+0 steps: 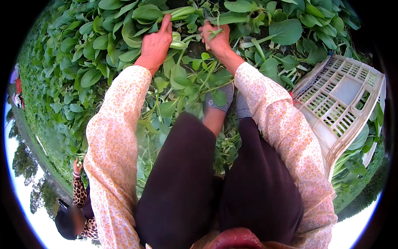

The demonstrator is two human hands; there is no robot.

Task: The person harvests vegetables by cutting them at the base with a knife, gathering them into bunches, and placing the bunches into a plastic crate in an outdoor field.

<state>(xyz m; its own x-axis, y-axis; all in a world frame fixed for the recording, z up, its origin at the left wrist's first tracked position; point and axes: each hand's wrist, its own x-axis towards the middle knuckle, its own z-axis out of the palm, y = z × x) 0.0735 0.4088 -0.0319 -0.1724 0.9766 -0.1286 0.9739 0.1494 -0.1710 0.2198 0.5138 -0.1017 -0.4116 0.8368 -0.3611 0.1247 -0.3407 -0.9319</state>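
My left hand (pixel 157 43) is closed around a leafy green plant (pixel 149 13) with pale, thick stalks, lying sideways at the top of the view. To its right, my right hand (pixel 216 36) is curled around a tool, whose dark blade (pixel 206 13) shows just above the fingers near the plant's stalk end; most of its handle is hidden in the fist. A small green leaf hangs over the back of that hand. Below my left hand lie more pale stalks (pixel 178 44).
A white plastic crate (pixel 347 90) holding leafy greens stands at the right. Dense leafy plants (pixel 90 46) grow on the left. Loose leaves and weeds lie around my feet in checked shoes (pixel 226 93). Another person (pixel 81 199) in a leopard-print top is at the lower left.
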